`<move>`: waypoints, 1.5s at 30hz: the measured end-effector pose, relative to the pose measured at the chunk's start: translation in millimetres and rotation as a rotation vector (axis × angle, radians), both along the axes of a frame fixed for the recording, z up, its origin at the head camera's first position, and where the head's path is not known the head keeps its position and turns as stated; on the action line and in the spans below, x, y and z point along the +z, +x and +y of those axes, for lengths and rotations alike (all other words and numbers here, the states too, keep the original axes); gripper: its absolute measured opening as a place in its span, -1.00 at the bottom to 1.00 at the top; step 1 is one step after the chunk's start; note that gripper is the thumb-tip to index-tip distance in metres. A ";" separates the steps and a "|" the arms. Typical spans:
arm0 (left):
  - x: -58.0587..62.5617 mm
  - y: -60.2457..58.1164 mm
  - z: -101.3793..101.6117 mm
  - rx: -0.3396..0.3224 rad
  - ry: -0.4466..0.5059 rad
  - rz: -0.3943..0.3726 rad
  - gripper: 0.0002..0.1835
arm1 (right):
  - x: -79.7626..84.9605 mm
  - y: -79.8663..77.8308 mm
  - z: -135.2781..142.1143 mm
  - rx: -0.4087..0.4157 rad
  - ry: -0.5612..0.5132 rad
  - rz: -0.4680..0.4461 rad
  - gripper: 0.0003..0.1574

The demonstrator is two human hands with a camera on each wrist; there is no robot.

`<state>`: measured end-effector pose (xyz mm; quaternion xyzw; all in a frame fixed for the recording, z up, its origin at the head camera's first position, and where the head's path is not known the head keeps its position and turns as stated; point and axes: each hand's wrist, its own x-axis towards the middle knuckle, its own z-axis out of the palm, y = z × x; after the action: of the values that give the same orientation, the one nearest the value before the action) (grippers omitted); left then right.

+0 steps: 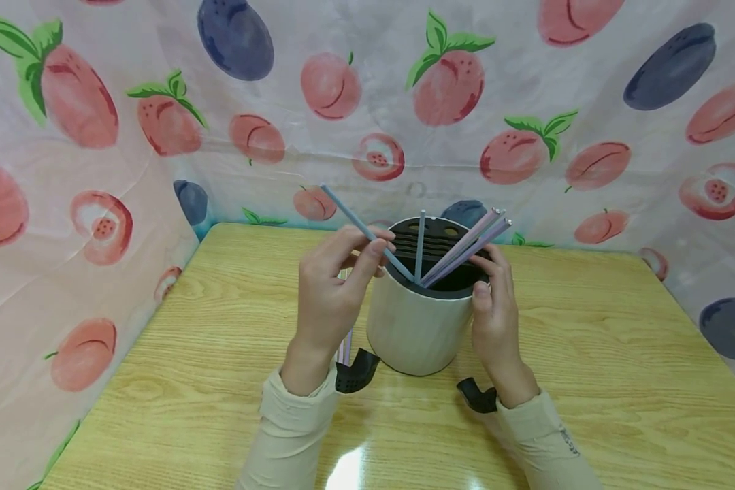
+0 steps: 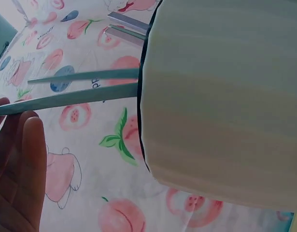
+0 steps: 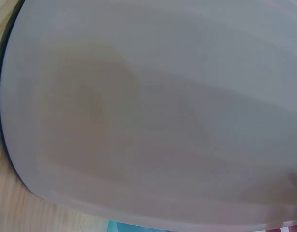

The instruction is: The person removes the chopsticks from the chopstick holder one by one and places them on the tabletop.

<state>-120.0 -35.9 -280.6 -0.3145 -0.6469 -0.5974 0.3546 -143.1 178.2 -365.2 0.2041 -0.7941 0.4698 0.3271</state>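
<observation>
A white round utensil holder [image 1: 419,333] with a black slotted top stands on the table. My left hand [image 1: 337,286] pinches a blue chopstick [image 1: 355,221] between thumb and fingers. That chopstick slants, its lower end inside the holder's front opening. Another blue chopstick [image 1: 420,238] stands nearly upright in the same opening. Several pink and lilac chopsticks [image 1: 465,248] lean right in it. My right hand [image 1: 496,306] grips the holder's right side at the rim. In the left wrist view, two blue chopsticks [image 2: 90,75] stick out past the rim. The holder's wall [image 3: 148,116] fills the right wrist view.
More pink and lilac chopsticks [image 1: 346,347] lie on the wooden table [image 1: 588,340], partly hidden behind my left wrist. A fruit-print cloth [image 1: 404,88] hangs behind the table and at its sides. Black curved pieces [image 1: 356,372] sit at both wrists.
</observation>
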 end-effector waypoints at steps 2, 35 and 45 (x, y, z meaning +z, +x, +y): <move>-1.0 -0.5 0.8 0.020 -0.025 0.007 -0.93 | -0.1 -0.2 0.2 0.001 -0.003 0.005 -0.31; -1.9 -2.9 3.4 0.080 -0.131 -0.003 -0.93 | 20.3 14.9 -11.7 0.028 -0.033 0.016 -0.35; -7.3 -6.0 4.2 0.118 -0.172 -0.005 -0.91 | 22.0 16.6 -12.4 0.022 -0.019 0.016 -0.37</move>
<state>-126.1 -31.7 -288.0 -0.3038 -0.7141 -0.5185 0.3592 -126.5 165.8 -343.2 0.2136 -0.7848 0.4792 0.3300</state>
